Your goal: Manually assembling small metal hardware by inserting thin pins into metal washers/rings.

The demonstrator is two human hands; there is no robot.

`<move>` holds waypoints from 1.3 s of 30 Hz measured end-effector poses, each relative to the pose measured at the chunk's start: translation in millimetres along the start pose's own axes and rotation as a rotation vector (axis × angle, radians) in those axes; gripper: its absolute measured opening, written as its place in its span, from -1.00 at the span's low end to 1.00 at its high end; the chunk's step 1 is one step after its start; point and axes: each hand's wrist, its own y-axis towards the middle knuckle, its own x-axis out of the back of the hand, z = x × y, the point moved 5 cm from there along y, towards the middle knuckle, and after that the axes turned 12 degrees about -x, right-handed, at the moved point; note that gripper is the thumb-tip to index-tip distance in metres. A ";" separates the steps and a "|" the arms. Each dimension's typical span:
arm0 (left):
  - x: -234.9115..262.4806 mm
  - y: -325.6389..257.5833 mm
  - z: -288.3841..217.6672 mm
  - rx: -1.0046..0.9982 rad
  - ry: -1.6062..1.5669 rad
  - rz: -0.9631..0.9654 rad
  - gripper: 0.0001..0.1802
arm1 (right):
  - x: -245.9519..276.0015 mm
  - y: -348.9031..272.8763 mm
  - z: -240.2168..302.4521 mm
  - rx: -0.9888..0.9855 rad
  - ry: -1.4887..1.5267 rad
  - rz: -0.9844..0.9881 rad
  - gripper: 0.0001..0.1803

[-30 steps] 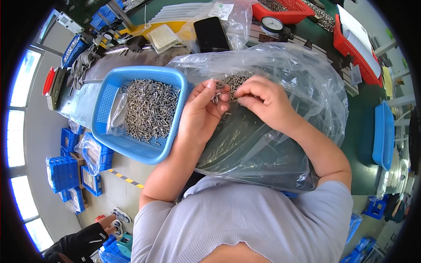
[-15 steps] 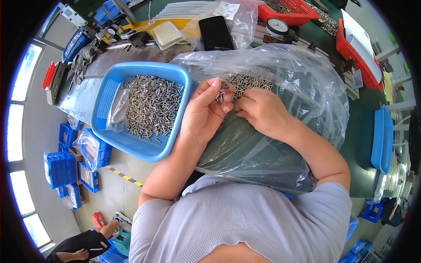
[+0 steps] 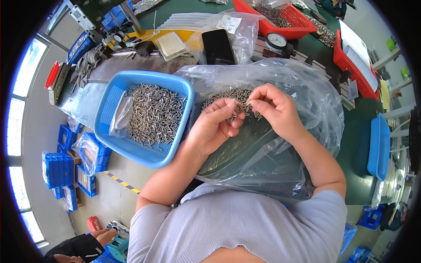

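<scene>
My left hand [image 3: 215,125] is closed, with a small round metal ring [image 3: 238,108] between thumb and fingers. A few small metal pins show in its curled fingers. Thumb and forefinger of my right hand [image 3: 280,114] pinch a small metal pin, mostly covered by the fingertips, just right of the ring. Behind both hands a pile of metal pins [image 3: 228,94] lies on a clear plastic bag [image 3: 263,162]. Left of my left forearm, a blue plastic basket [image 3: 125,151] holds many similar pins [image 3: 155,115] and a small clear bag [image 3: 121,117].
A black phone [image 3: 218,46] lies beyond the bag, beside a pale notepad [image 3: 172,45]. A dial gauge [image 3: 276,40] stands near red baskets [image 3: 283,32] at the back. A blue tray [image 3: 379,147] sits at the right edge. Another person's legs [image 3: 105,236] show at lower left.
My right hand has lifted from the pile toward the ring, fingertips now pinched. My left hand has shifted slightly right. The whole view has tilted a little, so the table sits lower.
</scene>
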 end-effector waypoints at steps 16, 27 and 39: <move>-4.4 -0.2 3.4 0.049 -0.027 0.019 -0.77 | -13.0 -9.9 18.5 0.307 -0.187 -0.010 -0.92; -7.5 -1.2 2.3 0.056 -0.082 0.030 -0.80 | -14.4 -10.3 17.2 0.378 -0.187 -0.035 -0.91; 3.1 2.7 2.7 -0.001 -0.068 0.003 -0.78 | -15.6 -16.2 26.9 0.734 -0.503 -0.145 -0.73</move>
